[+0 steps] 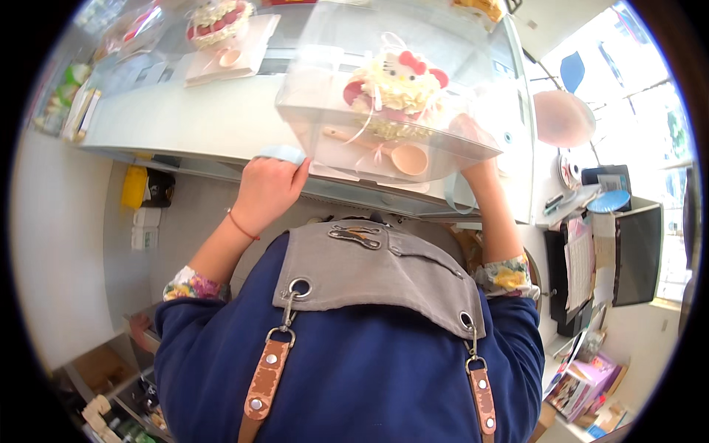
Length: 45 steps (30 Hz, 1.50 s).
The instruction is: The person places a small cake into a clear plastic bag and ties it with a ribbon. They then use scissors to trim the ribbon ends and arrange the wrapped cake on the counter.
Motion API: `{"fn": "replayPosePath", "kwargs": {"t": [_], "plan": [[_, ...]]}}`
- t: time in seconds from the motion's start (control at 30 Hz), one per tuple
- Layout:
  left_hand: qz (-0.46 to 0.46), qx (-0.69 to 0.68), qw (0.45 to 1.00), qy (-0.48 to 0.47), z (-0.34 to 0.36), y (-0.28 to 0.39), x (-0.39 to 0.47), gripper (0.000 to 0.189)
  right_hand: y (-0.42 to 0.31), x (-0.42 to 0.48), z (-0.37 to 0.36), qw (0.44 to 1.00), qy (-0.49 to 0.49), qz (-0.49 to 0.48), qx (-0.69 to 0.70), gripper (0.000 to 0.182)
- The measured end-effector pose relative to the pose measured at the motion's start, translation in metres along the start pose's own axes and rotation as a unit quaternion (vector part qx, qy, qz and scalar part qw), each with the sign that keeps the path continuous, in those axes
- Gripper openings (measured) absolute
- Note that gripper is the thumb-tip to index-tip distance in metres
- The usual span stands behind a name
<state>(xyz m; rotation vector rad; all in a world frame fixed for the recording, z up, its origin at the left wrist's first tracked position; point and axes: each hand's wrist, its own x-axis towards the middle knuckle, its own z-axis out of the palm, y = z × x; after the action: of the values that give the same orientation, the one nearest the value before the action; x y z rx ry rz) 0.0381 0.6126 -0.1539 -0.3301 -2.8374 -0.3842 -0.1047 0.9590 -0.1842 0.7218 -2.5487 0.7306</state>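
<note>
A clear plastic box [310, 72] stands at the counter's front edge. Inside it is a cream and pink cake [396, 94] with a cat-face topper and red bow; a wooden spoon [410, 159] with a pink ribbon lies at its base. My left hand [271, 185] is closed on a pale blue ribbon [282, 154] beside the box's lower left corner. Seen partly through the clear plastic, my right hand [473, 138] is at the box's right side, its fingers blurred. A light blue ribbon loop [460, 194] hangs below it, over the counter edge.
A second similar cake [219, 25] with a wooden spoon stands on a white board [252, 55] at the back left. On the right are a ribbon spool [569, 169], a keyboard [579, 266] and a dark monitor [637, 255]. Another person's hand [141, 326] shows at lower left.
</note>
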Motion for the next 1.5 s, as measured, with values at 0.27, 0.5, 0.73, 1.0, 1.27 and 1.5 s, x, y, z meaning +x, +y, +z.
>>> {"fn": "replayPosePath", "kwargs": {"t": [0.27, 0.5, 0.73, 1.0, 1.27, 1.5], "plan": [[-0.09, -0.249, 0.964, 0.006, 0.002, -0.008, 0.014, 0.028, 0.012, 0.0, 0.0, 0.996, -0.075, 0.028, 0.041, 0.015], [-0.271, -0.488, 0.827, -0.07, 0.008, -0.043, 0.049, 0.033, -0.012, 0.02, -0.041, 0.937, -0.268, 0.158, 0.159, 0.019], [-0.338, -0.624, 0.698, -0.09, -0.004, -0.036, 0.046, 0.034, 0.001, 0.013, -0.028, 0.96, -0.193, 0.119, 0.164, 0.018], [-0.239, -0.49, 0.838, -0.031, -0.01, -0.066, 0.093, 0.036, 0.003, 0.032, -0.029, 0.943, -0.247, 0.163, 0.15, 0.019], [-0.319, -0.632, 0.705, -0.052, -0.006, -0.053, 0.098, 0.028, -0.002, 0.029, -0.04, 0.938, -0.27, 0.193, 0.098, 0.022], [-0.223, -0.721, 0.653, -0.056, -0.051, -0.023, 0.04, 0.031, 0.005, 0.02, -0.054, 0.946, -0.28, 0.139, 0.081, 0.02]]}}
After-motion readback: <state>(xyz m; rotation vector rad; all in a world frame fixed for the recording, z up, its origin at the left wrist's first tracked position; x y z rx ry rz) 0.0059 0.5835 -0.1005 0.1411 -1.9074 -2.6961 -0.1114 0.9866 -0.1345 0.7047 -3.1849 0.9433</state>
